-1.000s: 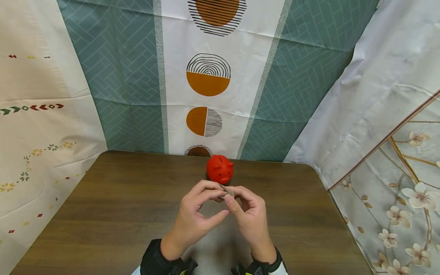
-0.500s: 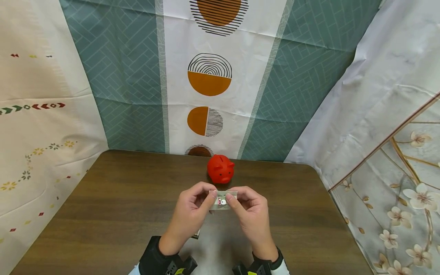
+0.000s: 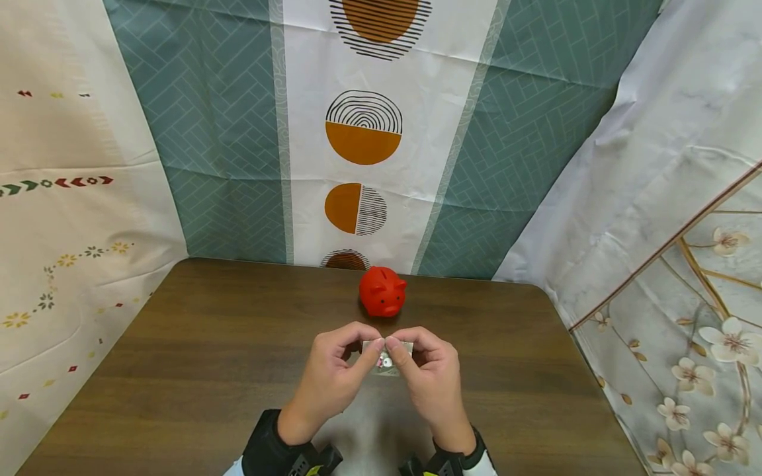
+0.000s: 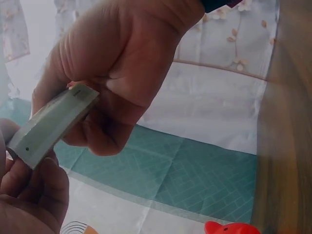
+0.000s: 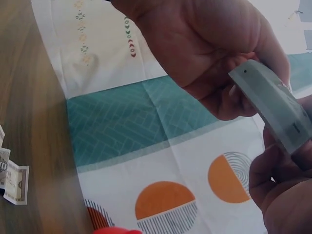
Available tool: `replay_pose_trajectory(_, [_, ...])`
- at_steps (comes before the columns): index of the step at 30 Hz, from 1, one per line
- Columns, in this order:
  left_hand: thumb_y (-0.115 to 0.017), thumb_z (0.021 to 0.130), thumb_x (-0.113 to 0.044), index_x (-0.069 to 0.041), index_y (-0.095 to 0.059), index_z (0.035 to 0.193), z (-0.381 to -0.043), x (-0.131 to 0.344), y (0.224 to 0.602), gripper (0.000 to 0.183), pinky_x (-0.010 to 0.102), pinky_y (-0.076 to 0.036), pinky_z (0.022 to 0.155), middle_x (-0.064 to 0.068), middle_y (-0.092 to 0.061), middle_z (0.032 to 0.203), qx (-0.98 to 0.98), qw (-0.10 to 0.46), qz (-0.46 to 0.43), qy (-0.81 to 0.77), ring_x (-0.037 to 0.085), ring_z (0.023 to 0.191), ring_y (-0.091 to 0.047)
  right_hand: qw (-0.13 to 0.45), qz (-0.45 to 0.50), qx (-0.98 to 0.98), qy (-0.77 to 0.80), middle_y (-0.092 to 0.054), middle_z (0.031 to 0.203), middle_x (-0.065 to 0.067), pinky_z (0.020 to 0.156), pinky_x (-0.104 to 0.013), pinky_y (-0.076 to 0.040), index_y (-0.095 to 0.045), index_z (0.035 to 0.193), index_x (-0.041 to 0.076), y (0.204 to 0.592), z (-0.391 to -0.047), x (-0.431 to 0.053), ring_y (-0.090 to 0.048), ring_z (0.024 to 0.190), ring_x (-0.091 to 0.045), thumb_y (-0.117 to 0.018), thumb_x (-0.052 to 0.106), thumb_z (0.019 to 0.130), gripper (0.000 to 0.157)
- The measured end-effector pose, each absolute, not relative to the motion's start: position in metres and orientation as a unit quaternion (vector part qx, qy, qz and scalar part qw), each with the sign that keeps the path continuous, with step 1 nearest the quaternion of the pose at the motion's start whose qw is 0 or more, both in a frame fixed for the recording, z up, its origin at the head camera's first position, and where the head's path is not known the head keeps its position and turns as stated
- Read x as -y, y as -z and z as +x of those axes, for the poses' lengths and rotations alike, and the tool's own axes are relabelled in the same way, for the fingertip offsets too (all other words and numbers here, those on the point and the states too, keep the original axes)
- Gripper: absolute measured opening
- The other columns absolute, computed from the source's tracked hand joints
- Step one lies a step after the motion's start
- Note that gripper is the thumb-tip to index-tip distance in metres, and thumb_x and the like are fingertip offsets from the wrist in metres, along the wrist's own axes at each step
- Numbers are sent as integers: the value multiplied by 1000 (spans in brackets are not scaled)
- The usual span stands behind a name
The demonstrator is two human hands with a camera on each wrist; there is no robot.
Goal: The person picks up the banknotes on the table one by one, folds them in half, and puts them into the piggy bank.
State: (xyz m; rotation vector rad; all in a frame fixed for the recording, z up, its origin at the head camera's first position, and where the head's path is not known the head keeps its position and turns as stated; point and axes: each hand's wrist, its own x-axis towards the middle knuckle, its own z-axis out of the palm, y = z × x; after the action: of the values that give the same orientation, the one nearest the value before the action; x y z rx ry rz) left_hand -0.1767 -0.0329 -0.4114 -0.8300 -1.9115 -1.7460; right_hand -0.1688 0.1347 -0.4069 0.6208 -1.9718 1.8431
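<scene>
Between both hands is a small folded paper note (image 3: 387, 367), pale green with a pink and white picture on the face toward me. My left hand (image 3: 330, 373) pinches its left part between thumb and fingers, and my right hand (image 3: 436, 377) pinches the right part. The thumb tips nearly meet at its top edge. In the left wrist view the back of the folded note (image 4: 56, 126) is plain pale green with a small dark dot. The right wrist view shows this folded note (image 5: 275, 105) slightly bowed. A red piggy bank (image 3: 382, 292) stands just beyond the hands.
Printed banknotes (image 5: 14, 180) lie creased on the wooden table (image 3: 196, 357), at the left edge of the right wrist view; the hands hide them in the head view. Patterned cloths (image 3: 232, 132) hang behind and beside the table.
The note, seen edge-on and held mainly by the right hand a second ago, now faces me in both hands. The left thumb has come onto it, and both thumbs have drawn together.
</scene>
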Motion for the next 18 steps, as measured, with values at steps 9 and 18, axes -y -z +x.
replay_pose_trajectory(9, [-70,92,4,-9,-73,93,-177,32,410,13,22,-43,49,3,-66,74,669,240,-301,636,8,60,-48,228,236,681,-655,-68,74,-9,43,-26,-41,-73,96,-3,407,-167,-134,-49,56,-14,-67,-12,91,12])
replay_pose_trajectory(18, [-69,93,3,-8,-74,94,-174,35,407,12,23,-47,46,6,-67,74,672,231,-264,652,9,59,-53,215,181,694,-663,-74,78,1,50,-24,-51,-76,92,0,404,-166,-136,-61,60,-10,-70,-8,91,10])
